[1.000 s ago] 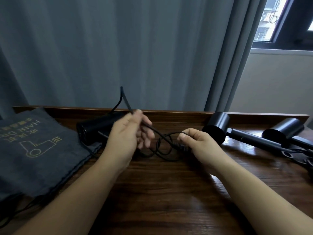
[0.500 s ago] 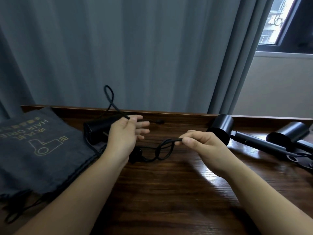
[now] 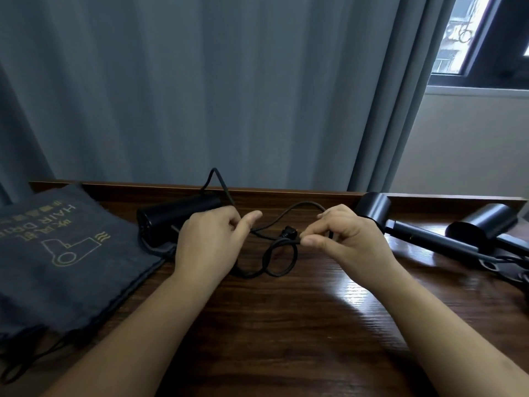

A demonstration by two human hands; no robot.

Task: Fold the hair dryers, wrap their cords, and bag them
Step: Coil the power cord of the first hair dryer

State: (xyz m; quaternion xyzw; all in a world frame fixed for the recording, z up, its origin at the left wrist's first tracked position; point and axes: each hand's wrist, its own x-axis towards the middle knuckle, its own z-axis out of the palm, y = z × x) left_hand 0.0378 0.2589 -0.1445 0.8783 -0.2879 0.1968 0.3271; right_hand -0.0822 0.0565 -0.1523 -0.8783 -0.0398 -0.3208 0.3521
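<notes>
A black hair dryer (image 3: 174, 217) lies on the wooden table (image 3: 286, 325), partly behind my left hand (image 3: 209, 242). Its black cord (image 3: 277, 259) forms loops between my hands, with the plug (image 3: 289, 232) lying near my right fingertips. My left hand grips the cord where it comes down from a raised loop at the table's back edge. My right hand (image 3: 346, 239) pinches the cord between thumb and fingers just right of the plug.
A dark grey drawstring bag (image 3: 57, 253) printed with a gold hair dryer lies at the left. Two more black hair dryers (image 3: 400, 227) (image 3: 486, 224) with unfolded handles and loose cords lie at the right. A grey curtain hangs behind the table.
My right hand has moved up and left along the cord to near the plug. A new arc of cord now rises between my hands, and the loop on the table has shifted right.
</notes>
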